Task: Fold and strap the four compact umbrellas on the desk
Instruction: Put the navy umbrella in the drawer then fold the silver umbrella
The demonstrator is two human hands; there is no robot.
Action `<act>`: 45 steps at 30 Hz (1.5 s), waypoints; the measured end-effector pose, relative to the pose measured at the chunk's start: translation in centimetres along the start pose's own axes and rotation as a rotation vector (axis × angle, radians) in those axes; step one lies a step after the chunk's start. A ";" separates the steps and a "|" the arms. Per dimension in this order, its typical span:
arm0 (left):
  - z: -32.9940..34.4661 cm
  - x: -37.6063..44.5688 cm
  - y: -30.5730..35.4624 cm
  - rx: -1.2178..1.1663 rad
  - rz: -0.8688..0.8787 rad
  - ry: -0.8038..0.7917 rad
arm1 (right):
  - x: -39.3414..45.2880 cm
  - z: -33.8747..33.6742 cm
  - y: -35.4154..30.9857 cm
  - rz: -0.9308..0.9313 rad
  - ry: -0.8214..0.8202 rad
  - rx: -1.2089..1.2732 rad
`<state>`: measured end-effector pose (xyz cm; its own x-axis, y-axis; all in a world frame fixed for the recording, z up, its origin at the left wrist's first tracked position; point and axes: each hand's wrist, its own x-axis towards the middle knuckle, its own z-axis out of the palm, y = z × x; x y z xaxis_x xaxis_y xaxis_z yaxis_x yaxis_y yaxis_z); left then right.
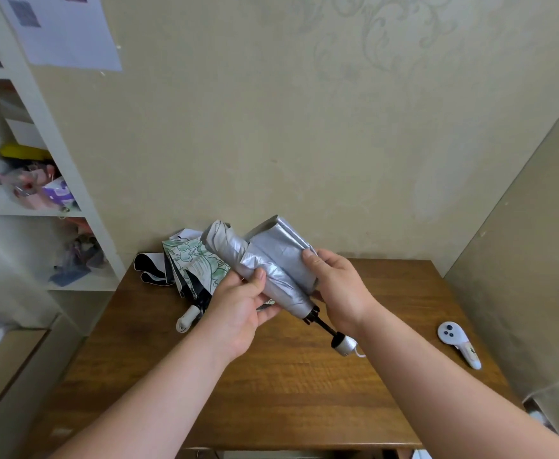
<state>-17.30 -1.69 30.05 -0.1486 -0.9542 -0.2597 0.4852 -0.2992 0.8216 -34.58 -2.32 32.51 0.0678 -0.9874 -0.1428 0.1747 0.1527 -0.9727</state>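
left hand (238,304) grips silver umbrella (271,260); right hand (339,286) pinches its canopy

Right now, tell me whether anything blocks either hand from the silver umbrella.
Nothing visible does. The left hand grips the rolled canopy of the silver umbrella, and the right hand holds a loose fold of it. The other umbrellas lie behind, on the desk.

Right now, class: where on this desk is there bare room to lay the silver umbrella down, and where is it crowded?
Bare wood lies along the desk front edge beneath the forearms, and between the silver umbrella handle and the white controller. The back-left corner is crowded with the floral umbrella pile.
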 end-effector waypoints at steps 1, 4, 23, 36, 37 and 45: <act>0.0 0.0 0.0 0.018 -0.001 0.025 | 0.0 0.1 0.0 0.002 0.002 0.006; 0.2 0.1 0.0 0.077 0.011 0.083 | -0.1 0.4 0.4 -0.040 -0.004 -0.047; 0.3 -0.5 -0.2 0.016 -0.048 0.093 | 0.2 0.0 0.4 -0.324 0.049 -0.633; 0.3 -0.6 0.4 0.089 -0.008 0.070 | -0.3 0.5 0.0 -0.356 -0.108 -0.623; 0.3 -0.6 0.3 0.084 -0.013 0.077 | -0.2 0.4 0.0 -0.373 -0.096 -0.665; -0.1 -0.5 0.1 0.043 -0.037 0.069 | 0.5 0.1 0.5 -0.197 0.065 -0.303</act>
<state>-17.10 -1.26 30.23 -0.1053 -0.9405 -0.3231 0.4424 -0.3352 0.8318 -34.39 -2.71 31.95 -0.0025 -0.9987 0.0504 -0.1210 -0.0497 -0.9914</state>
